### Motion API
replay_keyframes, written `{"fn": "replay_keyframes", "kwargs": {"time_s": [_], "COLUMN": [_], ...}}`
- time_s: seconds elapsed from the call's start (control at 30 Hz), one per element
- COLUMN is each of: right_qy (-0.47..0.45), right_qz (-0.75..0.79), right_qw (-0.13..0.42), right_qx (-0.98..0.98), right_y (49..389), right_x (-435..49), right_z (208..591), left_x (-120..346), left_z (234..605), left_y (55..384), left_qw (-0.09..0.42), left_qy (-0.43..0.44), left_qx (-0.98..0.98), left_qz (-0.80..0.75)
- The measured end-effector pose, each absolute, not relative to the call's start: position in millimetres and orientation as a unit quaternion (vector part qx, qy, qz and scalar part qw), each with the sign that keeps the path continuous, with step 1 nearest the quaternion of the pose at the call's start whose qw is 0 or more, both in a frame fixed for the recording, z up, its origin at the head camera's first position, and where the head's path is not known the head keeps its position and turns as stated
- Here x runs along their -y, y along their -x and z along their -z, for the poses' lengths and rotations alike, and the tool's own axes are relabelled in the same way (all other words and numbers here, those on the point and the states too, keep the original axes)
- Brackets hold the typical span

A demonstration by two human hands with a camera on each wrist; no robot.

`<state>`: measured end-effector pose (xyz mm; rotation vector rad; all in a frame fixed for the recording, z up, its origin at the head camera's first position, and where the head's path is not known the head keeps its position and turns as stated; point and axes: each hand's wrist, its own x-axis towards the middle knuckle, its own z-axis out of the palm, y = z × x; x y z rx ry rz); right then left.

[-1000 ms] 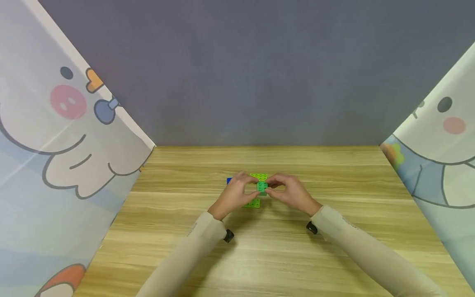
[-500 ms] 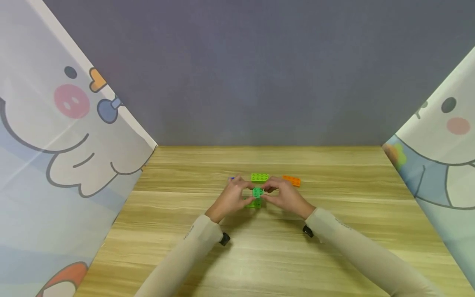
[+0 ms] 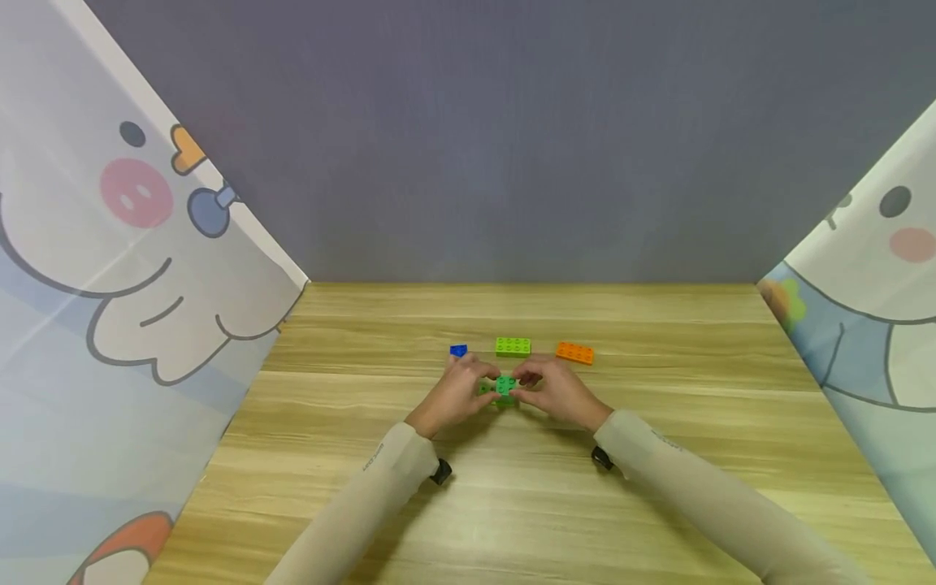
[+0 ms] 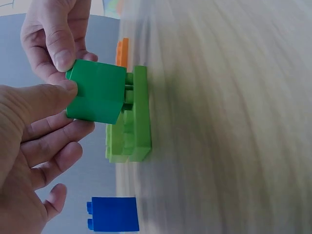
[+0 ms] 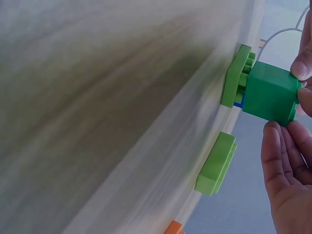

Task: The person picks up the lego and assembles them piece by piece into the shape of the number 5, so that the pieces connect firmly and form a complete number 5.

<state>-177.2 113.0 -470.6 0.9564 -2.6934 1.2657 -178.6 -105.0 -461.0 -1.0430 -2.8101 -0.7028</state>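
Note:
A green building brick is held between both hands at the middle of the table. My left hand pinches its left side, thumb nearest me. From the right, my right hand grips it with thumb and fingertips. Directly beneath lies a flat lime-green brick, largely covered by the green one in the head view. In both wrist views the green brick's underside meets the flat brick's studs at a slight tilt; some studs still show, and whether it is pressed on is unclear.
Behind the hands, another lime-green brick lies on the wooden table. An orange brick is to its right, a small blue brick to its left. A grey panel stands along the back edge, with printed panels at both sides.
Both hands have brought the green brick toward me and slightly left, down onto the flat lime-green brick. The orange and blue bricks, earlier hidden or partly hidden by the hands, now show.

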Motion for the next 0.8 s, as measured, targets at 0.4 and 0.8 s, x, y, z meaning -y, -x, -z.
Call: {"fn": "replay_keyframes", "kwargs": {"time_s": [0.4, 0.8], "right_qy": [-0.288, -0.272], "right_qz": [-0.393, -0.397], "right_qw": [-0.007, -0.022], "right_qx": [0.873, 0.876], "right_y": [179.6, 180.7], "right_x": [-110.9, -111.9], "right_z": [469.9, 471.6], "left_x": [105.5, 102.5], "left_z": [464.4, 462.5], "left_y": [181.0, 181.8], "left_qw": [0.024, 0.006], "left_qy": [0.331, 0.324], "left_qx": [0.915, 0.917], "left_qz": [0.23, 0.234]}}
